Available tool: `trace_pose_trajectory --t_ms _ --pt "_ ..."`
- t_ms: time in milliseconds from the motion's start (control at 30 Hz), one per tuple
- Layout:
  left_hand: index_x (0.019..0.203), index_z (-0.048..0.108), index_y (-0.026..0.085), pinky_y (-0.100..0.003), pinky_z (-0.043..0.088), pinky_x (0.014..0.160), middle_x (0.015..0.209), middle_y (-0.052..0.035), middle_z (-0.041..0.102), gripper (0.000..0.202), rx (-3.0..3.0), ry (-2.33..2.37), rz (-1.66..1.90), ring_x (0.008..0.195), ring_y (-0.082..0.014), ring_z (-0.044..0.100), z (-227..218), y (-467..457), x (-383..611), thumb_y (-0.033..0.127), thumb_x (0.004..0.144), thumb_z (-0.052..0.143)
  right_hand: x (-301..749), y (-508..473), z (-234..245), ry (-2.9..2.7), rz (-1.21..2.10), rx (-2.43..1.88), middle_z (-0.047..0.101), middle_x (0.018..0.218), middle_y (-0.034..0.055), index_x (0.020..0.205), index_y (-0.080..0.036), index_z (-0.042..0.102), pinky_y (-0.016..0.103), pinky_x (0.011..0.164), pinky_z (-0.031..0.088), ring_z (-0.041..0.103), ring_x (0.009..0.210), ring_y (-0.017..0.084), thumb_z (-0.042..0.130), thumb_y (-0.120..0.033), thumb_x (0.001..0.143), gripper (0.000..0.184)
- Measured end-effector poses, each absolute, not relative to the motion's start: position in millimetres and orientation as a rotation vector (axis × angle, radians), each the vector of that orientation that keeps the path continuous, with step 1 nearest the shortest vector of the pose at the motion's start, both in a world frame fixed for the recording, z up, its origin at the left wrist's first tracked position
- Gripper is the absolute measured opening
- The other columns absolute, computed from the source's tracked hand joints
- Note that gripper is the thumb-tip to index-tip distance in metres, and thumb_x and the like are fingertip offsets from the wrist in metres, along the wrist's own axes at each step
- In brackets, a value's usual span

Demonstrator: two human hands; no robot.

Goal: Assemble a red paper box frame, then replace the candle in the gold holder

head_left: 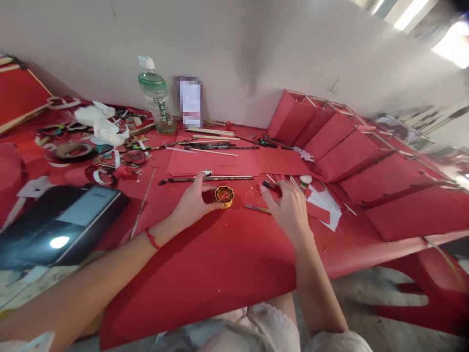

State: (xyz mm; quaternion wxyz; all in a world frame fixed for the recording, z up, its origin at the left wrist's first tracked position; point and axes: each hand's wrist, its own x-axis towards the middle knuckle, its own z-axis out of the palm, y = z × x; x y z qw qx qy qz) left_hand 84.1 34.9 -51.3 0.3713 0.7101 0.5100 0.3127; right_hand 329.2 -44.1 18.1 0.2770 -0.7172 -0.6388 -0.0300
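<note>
My left hand [194, 198] has its thumb and a finger around the side of a small gold cup with a scalloped rim [224, 197]. The cup is upright, low over the red table, with a reddish inside. One raised finger of this hand carries something black and white at its tip. To the right, my right hand [289, 208] is curled, thumb close to a small dark piece [267, 184] that I cannot make out clearly. A craft knife [254, 209] lies flat just left of this hand, partly under it. Small red scraps [252, 189] are scattered between the hands.
Thin sticks [214, 138] and red card [205, 161] lie behind the hands. A bottle [158, 100] and a phone [190, 102] stand by the wall. Red boxes [340, 142] line the right edge. Tape rolls [73, 151] and a black case [69, 227] are at left.
</note>
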Motion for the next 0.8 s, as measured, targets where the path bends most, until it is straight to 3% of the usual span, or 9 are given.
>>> trace_pose_trajectory --t_ms 167,267,367,533,633,800 --pt "0.14 0.035 0.019 -0.046 0.054 0.1 0.113 -0.0122 0.076 0.098 1.9 1.267 0.812 0.119 -0.0338 0.068 -52.9 34.5 83.5 0.045 0.064 0.09 345.7 -41.3 8.9 -1.669 -0.01 -1.968 0.067 0.088 0.0088 0.095 -0.019 0.063 0.034 0.071 0.044 0.062 0.077 0.024 0.047 -0.042 0.094 0.028" --pt "0.146 0.031 0.019 -0.045 0.054 0.099 0.111 -0.0122 0.076 0.103 1.93 1.238 0.825 0.118 -0.0337 0.069 -53.0 34.3 82.8 0.042 0.065 0.09 364.0 -37.4 3.1 -1.684 0.001 -2.076 0.069 0.104 0.0147 0.111 -0.017 0.06 0.039 0.08 0.047 0.065 0.093 0.029 0.047 -0.028 0.091 0.026" --pt "0.147 0.029 0.019 -0.046 0.052 0.102 0.115 -0.0126 0.075 0.106 1.939 1.211 0.845 0.12 -0.0341 0.068 -52.9 33.4 81.7 0.042 0.064 0.09 381.2 -34.2 -0.2 -1.752 0.014 -2.28 0.069 0.11 0.0199 0.114 -0.013 0.059 0.042 0.085 0.048 0.066 0.104 0.033 0.048 -0.019 0.092 0.026" --pt "0.15 0.029 0.021 -0.047 0.05 0.104 0.116 -0.011 0.074 0.107 1.92 1.213 0.88 0.122 -0.0338 0.067 -59.5 31.5 80.6 0.037 0.064 0.09 395.0 -29.7 9.8 -1.884 -0.176 -2.564 0.071 0.112 0.0231 0.116 -0.011 0.065 0.045 0.086 0.048 0.065 0.111 0.039 0.058 -0.019 0.091 0.026" --pt "0.15 0.03 0.023 -0.048 0.051 0.1 0.109 -0.0082 0.076 0.105 1.866 1.235 0.902 0.112 -0.0328 0.07 -64.4 32.2 80.6 0.036 0.064 0.089 396.5 -9.3 32.6 -1.87 -0.315 -2.38 0.073 0.112 0.0189 0.117 -0.014 0.067 0.044 0.087 0.049 0.068 0.107 0.035 0.061 -0.026 0.093 0.028" --pt "0.147 0.038 0.019 -0.048 0.052 0.098 0.108 -0.0095 0.075 0.101 1.827 1.366 0.925 0.108 -0.0336 0.068 -68.7 33.3 80.3 0.029 0.06 0.088 366.5 79.7 85.9 -1.934 -0.157 -1.834 0.078 0.102 0.0064 0.102 -0.022 0.074 0.035 0.088 0.051 0.071 0.098 0.024 0.065 -0.026 0.09 0.016"
